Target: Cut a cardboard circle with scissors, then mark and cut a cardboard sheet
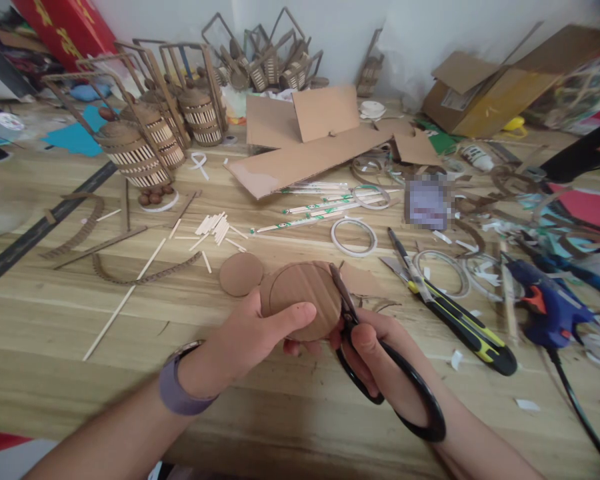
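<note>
My left hand (253, 333) grips a round piece of corrugated cardboard (303, 297), thumb across its face. My right hand (380, 357) holds black-handled scissors (375, 360), fingers through the loops. The blades run along the right edge of the cardboard piece. A smaller cardboard disc (241, 274) lies flat on the wooden table (130, 400) just beyond my left hand.
A yellow-and-black utility knife (450, 310) and a blue glue gun (547, 303) lie to the right. Tape rings (353, 237), thin wooden sticks (215, 230), cardboard strips and sheets (305, 157), and woven lantern-like models (145, 140) fill the far side. A cardboard box (485, 93) sits at the back right.
</note>
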Motion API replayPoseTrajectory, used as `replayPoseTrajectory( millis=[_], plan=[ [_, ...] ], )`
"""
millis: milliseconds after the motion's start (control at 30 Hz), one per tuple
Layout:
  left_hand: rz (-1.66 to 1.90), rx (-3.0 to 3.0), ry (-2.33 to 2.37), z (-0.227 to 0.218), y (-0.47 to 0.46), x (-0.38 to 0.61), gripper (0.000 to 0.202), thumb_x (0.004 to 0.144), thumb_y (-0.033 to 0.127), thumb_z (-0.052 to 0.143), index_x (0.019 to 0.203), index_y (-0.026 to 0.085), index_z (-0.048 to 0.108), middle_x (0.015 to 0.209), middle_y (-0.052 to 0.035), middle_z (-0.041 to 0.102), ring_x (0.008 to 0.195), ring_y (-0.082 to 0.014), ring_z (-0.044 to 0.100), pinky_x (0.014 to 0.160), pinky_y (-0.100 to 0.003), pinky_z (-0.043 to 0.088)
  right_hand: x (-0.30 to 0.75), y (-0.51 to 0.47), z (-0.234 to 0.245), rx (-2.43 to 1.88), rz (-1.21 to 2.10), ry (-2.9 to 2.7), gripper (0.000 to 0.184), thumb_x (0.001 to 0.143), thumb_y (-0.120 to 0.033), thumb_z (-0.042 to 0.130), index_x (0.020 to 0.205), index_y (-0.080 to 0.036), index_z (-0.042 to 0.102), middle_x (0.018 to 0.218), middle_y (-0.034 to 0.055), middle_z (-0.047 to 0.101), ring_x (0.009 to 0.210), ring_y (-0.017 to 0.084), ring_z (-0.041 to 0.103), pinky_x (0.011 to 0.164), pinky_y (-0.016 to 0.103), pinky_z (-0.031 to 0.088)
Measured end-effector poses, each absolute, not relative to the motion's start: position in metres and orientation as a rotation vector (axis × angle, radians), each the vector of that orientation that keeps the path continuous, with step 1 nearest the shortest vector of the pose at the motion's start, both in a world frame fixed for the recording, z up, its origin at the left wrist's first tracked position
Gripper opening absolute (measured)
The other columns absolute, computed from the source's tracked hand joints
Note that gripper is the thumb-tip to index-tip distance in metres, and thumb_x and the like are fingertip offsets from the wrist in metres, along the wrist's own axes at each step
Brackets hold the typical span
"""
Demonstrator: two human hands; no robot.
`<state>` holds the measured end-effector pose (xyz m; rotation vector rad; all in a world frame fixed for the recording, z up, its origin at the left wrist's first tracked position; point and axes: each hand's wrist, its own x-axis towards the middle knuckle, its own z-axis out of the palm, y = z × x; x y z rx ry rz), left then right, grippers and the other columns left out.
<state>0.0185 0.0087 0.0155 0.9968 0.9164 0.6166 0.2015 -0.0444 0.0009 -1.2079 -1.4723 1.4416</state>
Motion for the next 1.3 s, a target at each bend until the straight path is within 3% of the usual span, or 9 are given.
replayPoseTrajectory(
  millis=[367,600,867,1000,1300],
  plan=[
    [0.660,0.951,0.879,0.008,0.008,0.020,0.027,0.077,0.041,0.075,0.080,0.016,0.067,0.063,0.0005,0.069,0.052,-0.0112,0.060,0.045,-0.018,0.042,0.199,-0.044,0.002,-1.206,1.426,-1.457,0.070,0.086,-0.084,0.038,0.072,-0.021,0.065,0.040,-0.0075,0.035,0.030,0.008,0.026,0.031,0.024,0.019],
    [0.655,0.927,0.899,0.006,0.004,0.023,0.036,0.074,0.051,0.078,0.077,0.016,0.068,0.060,0.0002,0.068,0.051,-0.0122,0.061,0.045,-0.019,0.044,0.198,-0.043,0.000,-1.265,1.336,-1.529,0.071,0.086,-0.087,0.031,0.072,-0.022,0.058,0.040,-0.0067,0.038,0.034,0.010,0.031,0.036,0.026,0.026],
    [0.611,0.996,0.904,0.007,0.003,0.021,0.036,0.076,0.051,0.076,0.070,0.017,0.069,0.055,-0.0004,0.068,0.049,-0.0116,0.058,0.049,-0.021,0.047,0.198,-0.045,0.002,-1.384,1.413,-1.458,0.082,0.071,-0.098,0.025,0.071,-0.022,0.056,0.043,-0.0034,0.042,0.039,0.013,0.038,0.037,0.027,0.032],
    [0.589,1.009,0.900,0.007,0.002,0.020,0.036,0.077,0.051,0.075,0.066,0.017,0.069,0.054,-0.0007,0.067,0.050,-0.0117,0.056,0.051,-0.022,0.048,0.199,-0.043,0.003,-1.366,1.413,-1.491,0.081,0.073,-0.097,0.025,0.068,-0.022,0.056,0.045,-0.0023,0.044,0.041,0.014,0.040,0.038,0.028,0.035],
    [0.569,1.017,0.905,0.009,0.003,0.020,0.035,0.077,0.050,0.074,0.064,0.018,0.068,0.053,-0.0011,0.066,0.049,-0.0123,0.054,0.051,-0.023,0.047,0.199,-0.042,0.007,-1.260,1.368,-1.561,0.070,0.084,-0.089,0.025,0.061,-0.026,0.045,0.042,-0.0041,0.038,0.037,0.013,0.033,0.038,0.030,0.026]
  ],
)
